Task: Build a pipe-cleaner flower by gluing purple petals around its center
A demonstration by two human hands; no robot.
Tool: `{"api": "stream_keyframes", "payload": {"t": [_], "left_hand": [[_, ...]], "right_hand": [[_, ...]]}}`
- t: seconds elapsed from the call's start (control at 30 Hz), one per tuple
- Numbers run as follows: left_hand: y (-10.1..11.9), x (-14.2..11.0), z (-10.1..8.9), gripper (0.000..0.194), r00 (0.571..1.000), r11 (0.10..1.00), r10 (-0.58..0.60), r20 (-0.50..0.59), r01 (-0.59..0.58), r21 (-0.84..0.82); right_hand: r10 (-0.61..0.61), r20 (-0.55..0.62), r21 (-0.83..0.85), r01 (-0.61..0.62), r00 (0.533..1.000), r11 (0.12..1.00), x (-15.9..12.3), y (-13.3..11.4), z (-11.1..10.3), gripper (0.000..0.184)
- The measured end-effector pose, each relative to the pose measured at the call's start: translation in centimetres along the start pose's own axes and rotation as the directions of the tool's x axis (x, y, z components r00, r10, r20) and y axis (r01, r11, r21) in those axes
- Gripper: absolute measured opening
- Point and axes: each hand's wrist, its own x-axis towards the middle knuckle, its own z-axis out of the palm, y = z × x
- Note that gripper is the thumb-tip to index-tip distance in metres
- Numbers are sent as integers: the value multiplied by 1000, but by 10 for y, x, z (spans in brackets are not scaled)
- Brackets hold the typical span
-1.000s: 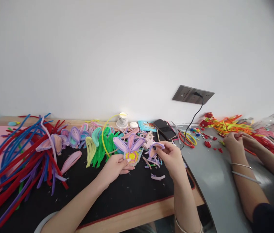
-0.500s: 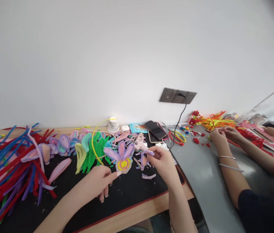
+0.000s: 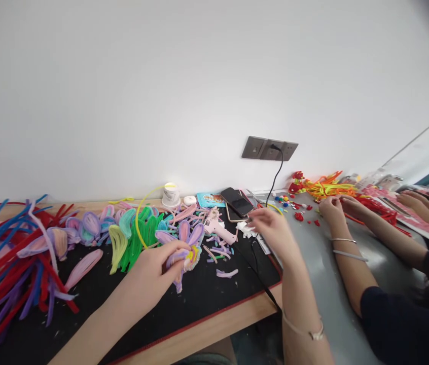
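My left hand [image 3: 167,263] is closed on a pipe-cleaner flower [image 3: 193,255] with purple and pink petals and a yellow centre. A purple petal hangs under the thumb, and part of the flower is hidden behind the fingers. A yellow pipe cleaner [image 3: 138,218] arches up behind this hand. My right hand [image 3: 271,228] hovers near the white crumpled tissue [image 3: 245,229], its fingers loosely spread and slightly blurred, with nothing visible in them. Between the hands lie a pink glue gun [image 3: 218,228] and small purple pipe-cleaner scraps [image 3: 226,274] on the black mat [image 3: 214,299].
Loose red and blue pipe cleaners [image 3: 12,268] heap at left, beside green leaf shapes [image 3: 142,238]. A paper cup [image 3: 171,195] and phones [image 3: 236,202] stand along the wall. A black cable [image 3: 276,177] drops from the socket. A co-worker's hands [image 3: 338,208] work at right.
My right hand has let go of the purple petal and moved right and up. My left hand now grips the flower, with the petal against it. The view has shifted slightly.
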Motion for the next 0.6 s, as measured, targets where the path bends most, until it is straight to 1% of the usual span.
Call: {"api": "stream_keyframes", "payload": {"t": [0.03,0.07,0.1,0.13,0.2,0.3,0.37,0.43,0.53,0.6], "left_hand": [[-4,-2,-2,21,1000,1000,-7,-20,6,-30],[-7,-3,-5,18,999,997,-21,-35,19,-70],[-10,-4,-6,17,998,992,-44,-47,38,-122],[-12,-5,-7,16,996,982,-71,-54,60,-180],[-15,-5,-8,17,991,955,-120,-53,101,-280],[-17,-6,-8,20,989,926,-144,-31,124,-358],[-21,-6,-7,20,991,909,-136,-18,117,-399],[-28,-7,-7,21,991,896,-133,-25,109,-429],[-38,-7,-8,21,986,892,-158,-47,122,-435],[-41,-7,-10,21,985,894,-166,-55,127,-430]], "right_hand": [[84,-209,-258,-138,974,956,18,16,-12,24],[129,-295,-335,-229,947,914,36,32,-23,28],[154,-322,-374,-275,934,886,53,47,-30,32],[179,-322,-412,-308,930,858,68,59,-35,33],[226,-294,-485,-349,929,802,91,78,-38,35],[269,-239,-581,-359,933,730,109,91,-34,29],[270,-215,-639,-344,939,688,112,93,-33,19],[245,-221,-690,-329,944,645,111,91,-39,12],[160,-279,-741,-319,947,590,101,86,-58,19],[91,-303,-757,-297,949,582,91,82,-75,22]]}}
